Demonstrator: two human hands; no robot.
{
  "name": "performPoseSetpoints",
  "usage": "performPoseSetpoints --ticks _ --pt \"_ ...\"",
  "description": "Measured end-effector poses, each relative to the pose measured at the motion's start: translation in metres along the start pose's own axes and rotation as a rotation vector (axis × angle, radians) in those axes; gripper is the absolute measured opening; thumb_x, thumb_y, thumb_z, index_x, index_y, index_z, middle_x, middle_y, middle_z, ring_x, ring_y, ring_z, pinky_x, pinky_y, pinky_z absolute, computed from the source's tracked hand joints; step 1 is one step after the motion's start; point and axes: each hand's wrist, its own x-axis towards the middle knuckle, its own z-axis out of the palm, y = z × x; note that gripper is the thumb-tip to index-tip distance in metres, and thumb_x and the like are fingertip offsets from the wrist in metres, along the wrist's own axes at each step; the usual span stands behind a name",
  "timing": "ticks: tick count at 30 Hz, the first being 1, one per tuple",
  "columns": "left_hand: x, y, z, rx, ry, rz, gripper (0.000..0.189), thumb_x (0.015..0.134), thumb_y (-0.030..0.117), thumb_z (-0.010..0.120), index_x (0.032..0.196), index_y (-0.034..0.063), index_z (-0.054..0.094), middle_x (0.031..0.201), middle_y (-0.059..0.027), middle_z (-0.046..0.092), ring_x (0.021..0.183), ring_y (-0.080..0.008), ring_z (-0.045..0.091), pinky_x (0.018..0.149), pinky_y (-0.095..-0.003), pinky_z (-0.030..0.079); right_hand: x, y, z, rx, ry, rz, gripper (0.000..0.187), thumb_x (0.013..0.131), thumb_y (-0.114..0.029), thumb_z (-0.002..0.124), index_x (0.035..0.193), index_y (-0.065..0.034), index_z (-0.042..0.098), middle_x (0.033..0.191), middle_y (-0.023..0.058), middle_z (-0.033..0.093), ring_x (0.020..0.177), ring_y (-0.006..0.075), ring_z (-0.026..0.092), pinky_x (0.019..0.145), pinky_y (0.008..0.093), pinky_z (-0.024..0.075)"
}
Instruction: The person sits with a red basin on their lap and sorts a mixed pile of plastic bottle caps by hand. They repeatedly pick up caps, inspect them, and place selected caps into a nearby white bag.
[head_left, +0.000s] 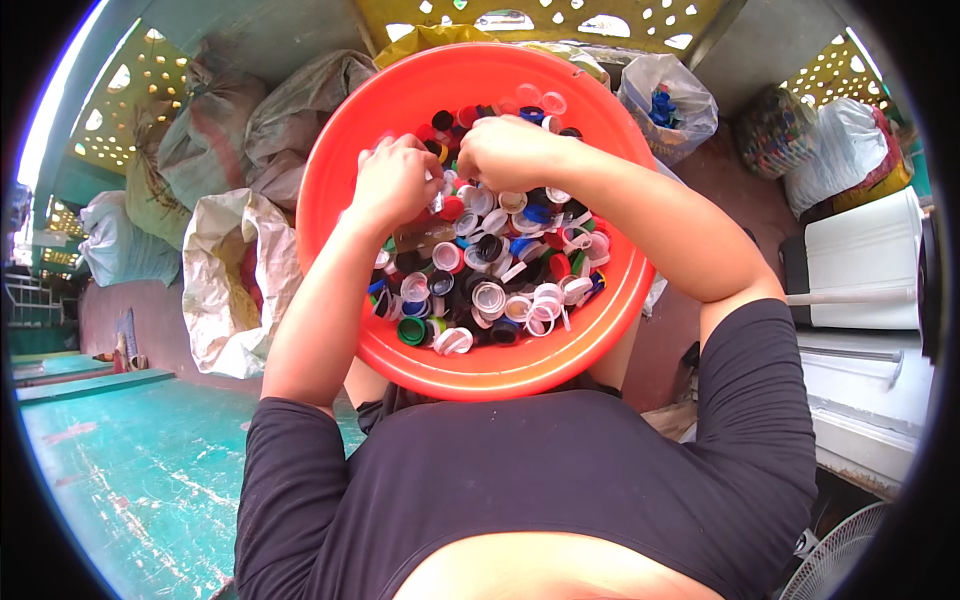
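Observation:
A large red plastic basin (480, 386) rests at my lap, holding a heap of plastic bottle caps (489, 298) in white, clear, black, blue, green and red. My left hand (397, 180) is over the left part of the heap, fingers curled, with something clear or whitish at its fingertips that I cannot make out. To its right, my right hand (510, 152) bends down into the caps at the upper middle, its fingertips partly hidden. The two hands are near each other but apart. Whether the right fingers hold a cap cannot be seen.
An opened white woven sack (202, 300) stands left of the basin, with more filled sacks (206, 142) behind. A clear plastic bag (675, 71) with blue pieces stands at the upper right. White containers (862, 262) are at the right, an electric fan (840, 555) at the lower right.

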Motion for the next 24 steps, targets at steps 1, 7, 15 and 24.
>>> performPoseSetpoints --ticks 1,7,15,24 --pt "-0.001 -0.001 -0.001 0.056 -0.005 -0.025 0.017 0.074 0.022 0.072 0.09 0.016 0.074 0.107 -0.0056 0.062 0.109 -0.0256 0.054 0.089 -0.0439 0.044 0.006 0.002 0.007 -0.052 -0.007 -0.027 0.028 0.07 -0.006 0.06 0.093 -0.013 0.075 0.085 0.0112 0.071 0.087 0.0289 0.068 0.077 0.0398 0.0531" --pt "0.002 -0.029 -0.003 -0.26 0.402 0.022 0.019 0.078 0.022 0.071 0.083 0.0039 0.071 0.097 -0.0111 0.068 0.082 -0.0228 0.065 0.069 -0.0339 0.049 0.036 0.003 0.028 -0.372 -0.033 0.091 0.015 0.075 -0.012 0.063 0.085 -0.0099 0.073 0.096 0.0088 0.068 0.096 0.0284 0.065 0.077 0.0433 0.0512" --pt "0.008 -0.044 -0.011 -1.087 0.161 -0.27 0.013 0.09 0.016 0.059 0.094 0.004 0.056 0.077 -0.0047 0.066 0.065 -0.0094 0.063 0.056 -0.0212 0.047 0.038 0.003 0.03 -0.391 0.131 0.171 0.018 0.074 -0.015 0.063 0.089 -0.0175 0.074 0.105 0.0068 0.061 0.108 0.0267 0.055 0.086 0.045 0.0448" --pt "0.0 -0.053 -0.02 -1.802 0.041 -0.168 0.02 0.094 0.016 0.055 0.111 0.0056 0.055 0.092 -0.0098 0.069 0.082 -0.0138 0.068 0.066 -0.0209 0.055 0.021 0.033 -0.021 0.965 0.166 0.425 0.022 0.08 -0.025 0.074 0.091 -0.0061 0.07 0.107 0.0049 0.067 0.088 0.0119 0.061 0.076 0.0295 0.049"
